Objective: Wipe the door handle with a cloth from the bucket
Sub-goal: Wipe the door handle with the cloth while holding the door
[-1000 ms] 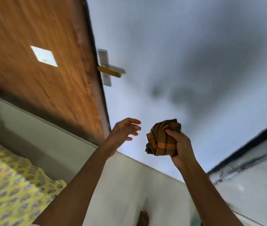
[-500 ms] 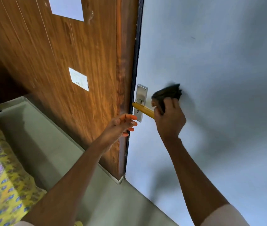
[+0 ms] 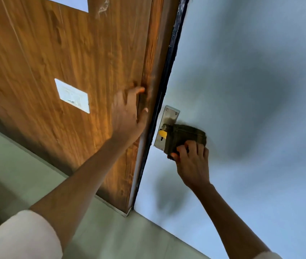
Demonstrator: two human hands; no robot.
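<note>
Door: pale blue-grey door fills the right half of the view; dark smudged patches show on its surface.
Wood panel: brown wood-grain panel fills the upper left and meets the door along a dark edge strip.
Floor: grey-green floor runs along the bottom, under both arms.
Left arm: bare forearm reaching up from a white sleeve at the lower left corner.
Right arm: bare forearm reaching up from the lower right; a sliver of white sleeve shows at the frame edge.
Left hand: left hand lies flat against the wood panel just beside the dark edge strip, fingers extended and close together, holding nothing; somewhat blurred.
Right hand: right hand grips the cloth from below, fingers curled and pinching the fabric against the handle.
Cloth: dark olive-brown cloth, bunched, wrapped over the door handle and touching the door.
Switch plate: white rectangular plate on the wood panel, left of the left hand.
Handle plate: silver metal plate with screws at its top, fixed to the door beside the edge strip; keyhole near its lower end.
Door handle: yellow door handle, only its stub at the metal plate visible; the rest is covered by the cloth.
</note>
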